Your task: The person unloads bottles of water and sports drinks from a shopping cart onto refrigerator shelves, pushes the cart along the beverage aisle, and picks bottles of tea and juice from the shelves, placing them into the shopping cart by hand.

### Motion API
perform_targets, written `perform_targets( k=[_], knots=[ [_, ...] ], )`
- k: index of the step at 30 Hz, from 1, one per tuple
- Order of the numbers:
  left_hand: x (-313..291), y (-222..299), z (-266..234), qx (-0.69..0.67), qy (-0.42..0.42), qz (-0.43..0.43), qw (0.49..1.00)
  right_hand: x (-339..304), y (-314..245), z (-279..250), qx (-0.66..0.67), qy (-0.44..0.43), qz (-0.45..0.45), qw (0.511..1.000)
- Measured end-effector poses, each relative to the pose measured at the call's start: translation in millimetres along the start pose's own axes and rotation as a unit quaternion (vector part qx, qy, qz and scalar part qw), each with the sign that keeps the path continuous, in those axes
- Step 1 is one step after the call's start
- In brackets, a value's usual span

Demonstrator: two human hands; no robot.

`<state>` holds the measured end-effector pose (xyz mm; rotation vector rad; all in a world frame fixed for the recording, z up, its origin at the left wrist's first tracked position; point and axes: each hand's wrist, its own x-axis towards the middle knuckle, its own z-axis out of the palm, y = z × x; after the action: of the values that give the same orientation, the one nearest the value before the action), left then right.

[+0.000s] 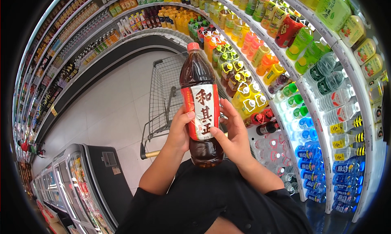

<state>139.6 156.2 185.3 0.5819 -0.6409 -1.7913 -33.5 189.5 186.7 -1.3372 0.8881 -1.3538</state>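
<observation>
A large plastic bottle of dark brown drink [199, 73], with a red cap and a red-and-white label, stands nearly upright between my hands in front of my body. My left hand [179, 128] grips its left side, the thumb lying on the label. On the right side my right hand [232, 132] supports it, with the thumb pressed on the label's lower part and the fingers behind and beside the bottle. Just beyond the bottle is a wire shopping cart [159, 99], partly hidden by my left hand and the bottle.
Shelves of bottled drinks [264, 63] curve along the right, close to my right arm. More stocked shelves [73, 34] line the far left. A black freezer case [97, 181] with glass doors stands at the lower left. Pale floor tiles [102, 95] lie between.
</observation>
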Motion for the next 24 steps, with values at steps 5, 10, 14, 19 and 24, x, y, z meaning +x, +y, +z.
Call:
perform_targets(
  k=[5,10,14,19,24],
  knots=[
    [0,-3,-4,-0.038,0.001,0.0,0.999,6,12,-5,0.07,-0.043,0.071,0.994],
    [-1,-5,-2,-0.022,-0.012,0.0,1.0,9,7,-2,0.228,-0.08,0.163,0.957],
    [-1,-3,5,0.008,0.024,0.031,0.999,9,10,2,0.25,-0.055,0.16,0.953],
    [-2,-4,-1,0.054,0.028,0.04,0.997,8,12,6,0.253,-0.042,0.155,0.954],
    [-6,-5,-11,0.08,0.043,0.06,0.994,6,22,8,0.239,-0.043,0.156,0.957]
  ],
)
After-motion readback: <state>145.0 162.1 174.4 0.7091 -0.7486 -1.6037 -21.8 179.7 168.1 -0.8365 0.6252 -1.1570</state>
